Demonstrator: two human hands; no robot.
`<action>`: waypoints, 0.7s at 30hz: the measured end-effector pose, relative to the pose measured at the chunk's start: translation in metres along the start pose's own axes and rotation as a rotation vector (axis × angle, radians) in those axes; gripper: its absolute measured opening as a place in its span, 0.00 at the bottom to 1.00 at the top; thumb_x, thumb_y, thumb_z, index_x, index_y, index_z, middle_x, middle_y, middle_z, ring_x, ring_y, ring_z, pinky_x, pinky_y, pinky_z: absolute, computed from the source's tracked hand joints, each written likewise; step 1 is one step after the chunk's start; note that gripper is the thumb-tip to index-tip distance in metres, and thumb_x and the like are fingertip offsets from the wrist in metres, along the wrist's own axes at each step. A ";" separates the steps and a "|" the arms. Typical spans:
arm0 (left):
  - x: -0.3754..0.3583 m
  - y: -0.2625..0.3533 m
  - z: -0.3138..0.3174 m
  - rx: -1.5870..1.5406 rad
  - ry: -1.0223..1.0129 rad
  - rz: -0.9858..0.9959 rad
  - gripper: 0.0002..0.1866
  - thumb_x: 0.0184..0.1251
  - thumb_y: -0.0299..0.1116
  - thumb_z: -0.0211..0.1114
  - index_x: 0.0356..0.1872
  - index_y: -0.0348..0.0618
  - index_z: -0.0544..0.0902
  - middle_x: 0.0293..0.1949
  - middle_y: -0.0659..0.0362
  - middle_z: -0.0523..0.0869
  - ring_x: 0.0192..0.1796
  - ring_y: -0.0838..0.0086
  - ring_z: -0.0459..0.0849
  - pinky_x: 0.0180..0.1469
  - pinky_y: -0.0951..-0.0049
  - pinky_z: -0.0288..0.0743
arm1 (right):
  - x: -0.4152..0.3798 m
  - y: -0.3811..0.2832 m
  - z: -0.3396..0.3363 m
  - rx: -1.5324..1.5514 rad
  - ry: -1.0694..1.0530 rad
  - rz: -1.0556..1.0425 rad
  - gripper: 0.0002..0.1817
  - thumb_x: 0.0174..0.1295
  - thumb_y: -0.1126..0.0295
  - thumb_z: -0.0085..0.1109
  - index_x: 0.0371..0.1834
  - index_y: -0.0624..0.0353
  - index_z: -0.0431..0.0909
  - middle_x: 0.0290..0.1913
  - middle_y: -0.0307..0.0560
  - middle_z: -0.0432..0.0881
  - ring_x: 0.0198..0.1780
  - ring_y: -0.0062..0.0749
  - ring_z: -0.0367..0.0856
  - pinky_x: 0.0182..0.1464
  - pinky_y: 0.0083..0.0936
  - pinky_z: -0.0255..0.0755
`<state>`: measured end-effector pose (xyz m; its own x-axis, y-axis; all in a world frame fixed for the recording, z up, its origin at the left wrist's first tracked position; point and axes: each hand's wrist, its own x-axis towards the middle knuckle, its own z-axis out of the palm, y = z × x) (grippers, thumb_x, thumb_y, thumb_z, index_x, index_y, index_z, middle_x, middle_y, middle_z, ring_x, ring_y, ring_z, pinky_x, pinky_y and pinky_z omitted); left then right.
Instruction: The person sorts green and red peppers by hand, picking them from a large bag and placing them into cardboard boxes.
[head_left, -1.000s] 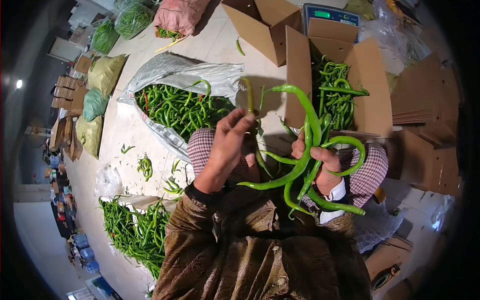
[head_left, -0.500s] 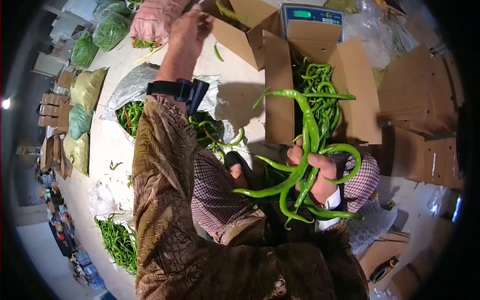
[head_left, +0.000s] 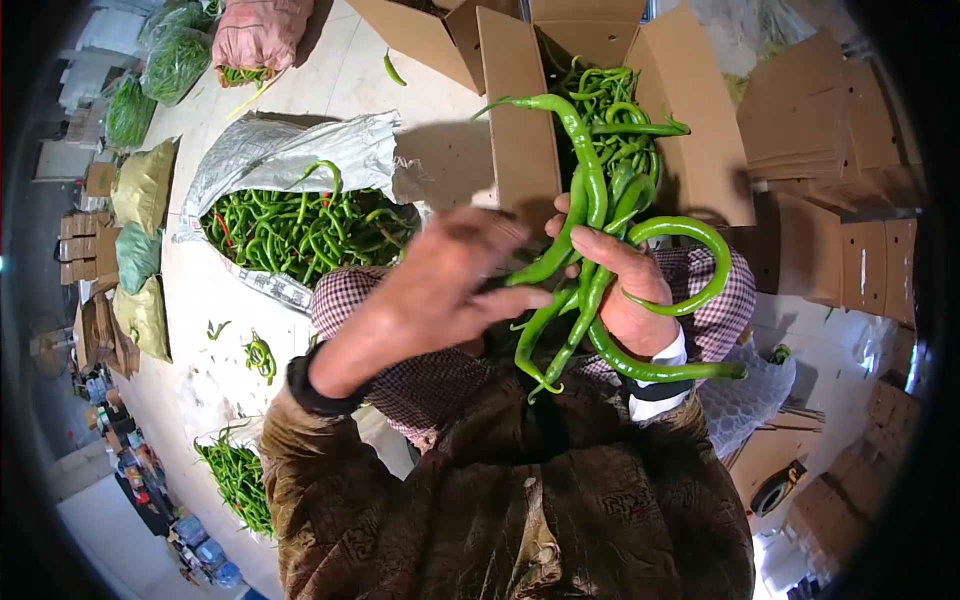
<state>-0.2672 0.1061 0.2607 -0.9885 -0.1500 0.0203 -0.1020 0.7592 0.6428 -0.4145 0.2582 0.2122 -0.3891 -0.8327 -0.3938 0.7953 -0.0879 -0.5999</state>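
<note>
My right hand (head_left: 637, 297) is closed around a bunch of long green chili peppers (head_left: 592, 185), thumb across the stalks of the bunch. The peppers curve out on all sides, one looping beside the wrist. My left hand (head_left: 425, 300), slightly blurred, has its thumb and fingers apart, with the fingertips right at the bunch's left side. Past the bunch stands an open cardboard box (head_left: 697, 115) with green peppers (head_left: 625, 140) inside. To the left, an open white sack (head_left: 290, 155) spills over with peppers (head_left: 300, 230), a few of them red.
Another open cardboard box (head_left: 425, 40) stands at the back, with a loose pepper (head_left: 394, 70) on the floor beside it. A pink sack (head_left: 260, 35) lies at top left. More peppers (head_left: 236, 480) are heaped at lower left. Cardboard boxes (head_left: 880, 270) line the right side.
My left hand has come down from the pink sack at the back to beside the held bunch. My right hand still grips the peppers. The view has shifted, bringing the white sack into plain sight.
</note>
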 end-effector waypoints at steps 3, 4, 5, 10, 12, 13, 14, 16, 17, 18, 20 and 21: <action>0.004 0.011 0.023 -0.213 0.102 -0.006 0.19 0.68 0.35 0.66 0.49 0.28 0.77 0.35 0.44 0.82 0.41 0.54 0.84 0.45 0.62 0.77 | -0.006 -0.006 -0.004 0.056 -0.009 0.029 0.19 0.61 0.73 0.65 0.56 0.57 0.78 0.50 0.40 0.84 0.46 0.24 0.81 0.45 0.22 0.73; 0.003 0.013 0.018 -0.273 0.052 -0.093 0.16 0.69 0.33 0.64 0.47 0.28 0.77 0.31 0.46 0.81 0.36 0.58 0.85 0.40 0.65 0.77 | -0.009 -0.008 -0.007 0.120 -0.020 0.039 0.17 0.60 0.75 0.67 0.53 0.56 0.79 0.47 0.40 0.85 0.40 0.23 0.82 0.42 0.21 0.75; 0.005 0.012 0.016 -0.236 0.154 -0.076 0.14 0.70 0.32 0.64 0.46 0.29 0.77 0.28 0.50 0.80 0.32 0.64 0.82 0.37 0.68 0.75 | -0.009 -0.007 -0.021 0.124 -0.024 0.058 0.16 0.62 0.72 0.66 0.53 0.59 0.78 0.47 0.43 0.84 0.39 0.22 0.81 0.43 0.20 0.76; 0.053 0.001 -0.009 -0.265 0.459 -0.133 0.12 0.69 0.34 0.62 0.36 0.31 0.77 0.18 0.55 0.76 0.21 0.69 0.76 0.26 0.67 0.68 | -0.008 -0.017 -0.037 0.229 -0.254 0.024 0.19 0.66 0.70 0.61 0.59 0.63 0.74 0.52 0.48 0.81 0.46 0.24 0.77 0.47 0.22 0.75; 0.084 -0.020 -0.016 -0.006 0.354 -0.101 0.14 0.68 0.36 0.63 0.40 0.31 0.79 0.22 0.54 0.78 0.28 0.70 0.79 0.30 0.68 0.72 | -0.008 -0.018 -0.039 0.315 -0.351 0.032 0.20 0.68 0.71 0.57 0.62 0.64 0.71 0.51 0.50 0.80 0.46 0.27 0.77 0.48 0.25 0.75; 0.090 -0.018 -0.012 -0.011 0.351 -0.097 0.14 0.68 0.36 0.63 0.40 0.31 0.79 0.22 0.54 0.78 0.28 0.70 0.79 0.30 0.68 0.72 | -0.009 -0.020 -0.038 0.319 -0.333 0.025 0.20 0.69 0.70 0.56 0.62 0.64 0.71 0.51 0.49 0.81 0.47 0.27 0.77 0.48 0.26 0.75; 0.097 -0.013 -0.007 0.005 0.551 0.024 0.17 0.69 0.38 0.64 0.44 0.30 0.80 0.27 0.54 0.80 0.33 0.71 0.80 0.34 0.69 0.74 | -0.011 -0.022 -0.037 0.324 -0.316 0.016 0.20 0.69 0.70 0.55 0.62 0.65 0.71 0.51 0.49 0.81 0.47 0.27 0.77 0.49 0.27 0.75; 0.099 -0.008 0.001 0.013 0.733 0.156 0.20 0.69 0.40 0.64 0.48 0.30 0.80 0.31 0.53 0.83 0.39 0.72 0.82 0.38 0.70 0.76 | -0.013 -0.026 -0.038 0.319 -0.314 -0.022 0.20 0.69 0.70 0.55 0.62 0.65 0.71 0.51 0.49 0.81 0.46 0.28 0.78 0.49 0.27 0.76; 0.086 -0.004 0.006 -0.308 0.569 0.014 0.21 0.70 0.41 0.64 0.51 0.30 0.80 0.36 0.54 0.84 0.43 0.73 0.81 0.43 0.72 0.76 | -0.015 -0.027 -0.040 0.307 -0.297 -0.052 0.19 0.69 0.69 0.56 0.62 0.64 0.72 0.50 0.48 0.81 0.46 0.28 0.78 0.49 0.26 0.76; 0.073 0.002 0.012 -0.621 0.394 -0.128 0.23 0.70 0.42 0.65 0.54 0.30 0.79 0.41 0.55 0.85 0.48 0.74 0.81 0.48 0.73 0.76 | -0.015 -0.028 -0.042 0.291 -0.282 -0.082 0.19 0.69 0.69 0.56 0.61 0.64 0.73 0.50 0.47 0.81 0.46 0.28 0.79 0.49 0.25 0.76; 0.046 0.011 0.036 -0.759 0.223 -0.296 0.18 0.71 0.40 0.63 0.52 0.34 0.82 0.43 0.59 0.86 0.47 0.78 0.79 0.52 0.76 0.72 | -0.014 -0.031 -0.042 0.254 -0.202 -0.045 0.17 0.68 0.67 0.60 0.57 0.62 0.76 0.45 0.44 0.82 0.43 0.26 0.80 0.47 0.23 0.76; 0.037 0.016 0.044 -0.718 0.220 -0.295 0.15 0.70 0.35 0.64 0.50 0.34 0.82 0.43 0.59 0.86 0.47 0.77 0.80 0.51 0.77 0.72 | -0.014 -0.030 -0.042 0.239 -0.152 -0.038 0.16 0.66 0.68 0.61 0.55 0.62 0.77 0.43 0.43 0.82 0.41 0.25 0.80 0.46 0.22 0.76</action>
<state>-0.3101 0.1411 0.2380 -0.8795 -0.4591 -0.1250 -0.1847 0.0874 0.9789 -0.4527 0.2955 0.2066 -0.3611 -0.8973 -0.2539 0.8754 -0.2323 -0.4240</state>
